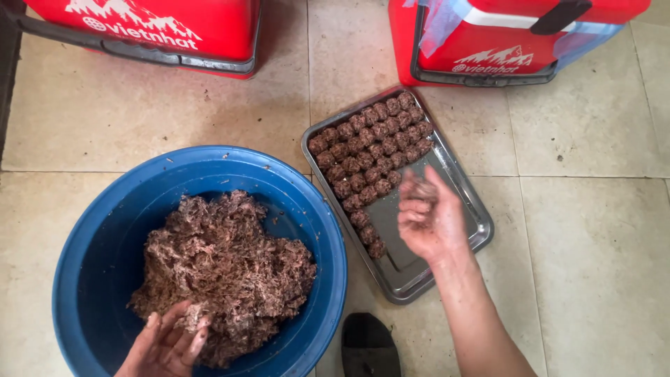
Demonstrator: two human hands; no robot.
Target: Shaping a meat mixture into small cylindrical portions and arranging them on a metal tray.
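Your metal tray (469, 230) is over half filled with rolled meatballs (370, 150); a large mound of minced mixture (223, 265) remains in the blue basin (105, 230). Your right hand (429, 216) cups a ball over the tray; your left hand (167, 342) digs open-fingered into the mixture's near edge.

I see a floor (586, 230) of large beige tiles with thin dark grout lines, dusty and lit by soft, even daylight. Two red plastic boxes stand along the top edge: one (150, 31) at upper left, one (513, 35) at upper right. A dark sandal (368, 347) sits at bottom centre.
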